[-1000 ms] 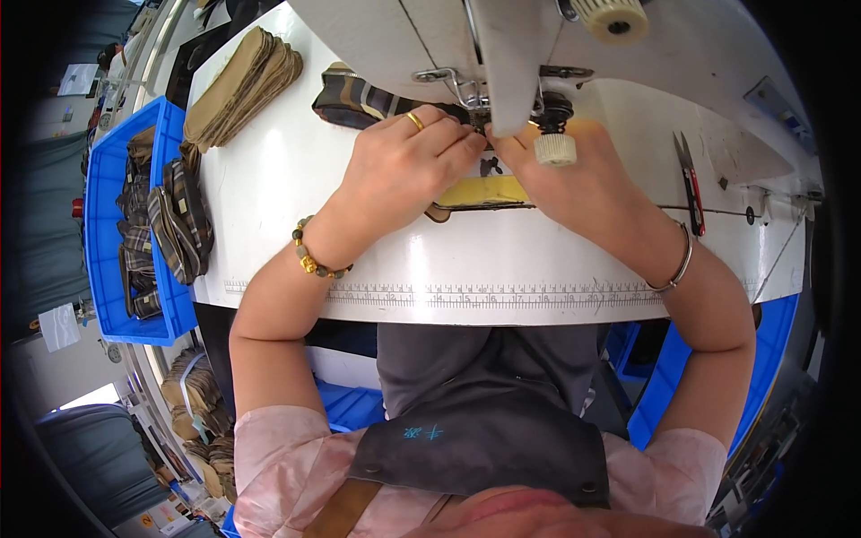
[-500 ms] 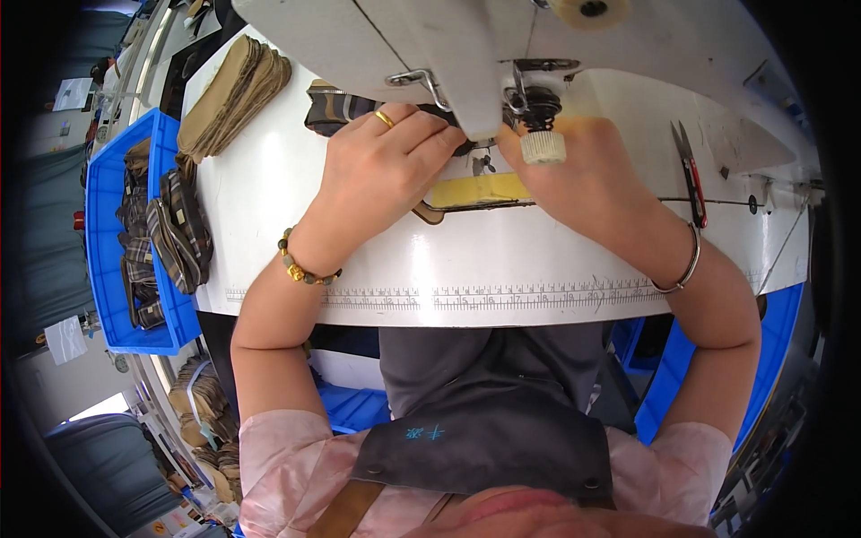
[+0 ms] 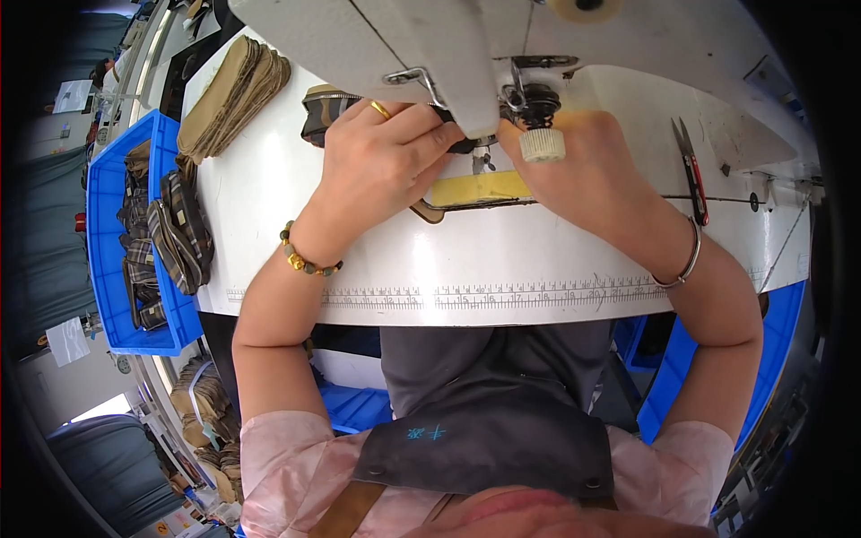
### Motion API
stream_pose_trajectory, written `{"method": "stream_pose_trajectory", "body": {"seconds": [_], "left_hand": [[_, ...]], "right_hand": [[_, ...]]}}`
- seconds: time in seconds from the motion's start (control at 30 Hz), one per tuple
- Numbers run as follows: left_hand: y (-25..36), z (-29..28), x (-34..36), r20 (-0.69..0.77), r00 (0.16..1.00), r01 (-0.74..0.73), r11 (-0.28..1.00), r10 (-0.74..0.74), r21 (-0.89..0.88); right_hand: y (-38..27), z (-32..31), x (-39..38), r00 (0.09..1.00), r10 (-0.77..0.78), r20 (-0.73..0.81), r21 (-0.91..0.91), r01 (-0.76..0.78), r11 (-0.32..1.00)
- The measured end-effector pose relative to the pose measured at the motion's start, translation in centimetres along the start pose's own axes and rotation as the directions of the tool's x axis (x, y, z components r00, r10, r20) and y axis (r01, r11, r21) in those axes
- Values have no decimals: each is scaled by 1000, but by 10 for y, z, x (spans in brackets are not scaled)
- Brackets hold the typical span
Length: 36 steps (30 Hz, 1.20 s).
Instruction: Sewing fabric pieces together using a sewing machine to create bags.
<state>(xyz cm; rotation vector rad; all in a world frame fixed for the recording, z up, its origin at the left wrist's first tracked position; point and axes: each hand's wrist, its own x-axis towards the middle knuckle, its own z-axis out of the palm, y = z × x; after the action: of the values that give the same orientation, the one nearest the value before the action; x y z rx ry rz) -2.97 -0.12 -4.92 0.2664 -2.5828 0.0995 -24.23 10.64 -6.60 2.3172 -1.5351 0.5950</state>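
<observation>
Beneath the white sewing machine head (image 3: 466,54), my left hand (image 3: 381,166) pinches a camouflage-patterned zippered fabric pouch (image 3: 325,112) close to the needle area. The pouch's brown and grey end sticks out left of my fingers. My right hand (image 3: 587,170) is curled on the other side of the needle area. The machine's ribbed knob (image 3: 543,143) covers its fingertips, so what they grip is hidden. Between my hands lies a yellow strip (image 3: 480,188) on the machine bed. A tan, dark-edged rounded piece (image 3: 428,212) shows below my left hand.
Red-handled scissors (image 3: 692,175) lie to the right on the white table (image 3: 538,255). A stack of tan fabric pieces (image 3: 235,94) sits at the far left. Beside the table, a blue crate (image 3: 108,242) holds plaid pouches (image 3: 179,229). A printed ruler scale runs along the near edge.
The pouch and my left hand have shifted slightly left. My right hand remains almost in place beside the needle area.
</observation>
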Motion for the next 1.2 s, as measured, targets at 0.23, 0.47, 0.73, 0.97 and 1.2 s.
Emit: {"method": "stream_pose_trajectory", "body": {"seconds": [0.23,0.47,0.73,0.97,1.2], "left_hand": [[4,-2,3,27,1000,6,996,-4,-94],[5,-3,4,66,998,12,995,-6,-99],[3,-2,1,89,996,35,996,-28,-83],[-2,0,-4,91,993,81,989,-70,-123],[-10,0,-5,156,964,252,934,-217,-255]], "right_hand": [[-1,10,-2,996,-35,78,117,26,993],[-1,4,-2,991,-50,122,122,35,992],[-3,7,-2,996,-34,82,177,19,984],[-4,4,-3,994,-21,109,148,5,989],[-3,4,-4,996,-32,84,111,23,994]]}}
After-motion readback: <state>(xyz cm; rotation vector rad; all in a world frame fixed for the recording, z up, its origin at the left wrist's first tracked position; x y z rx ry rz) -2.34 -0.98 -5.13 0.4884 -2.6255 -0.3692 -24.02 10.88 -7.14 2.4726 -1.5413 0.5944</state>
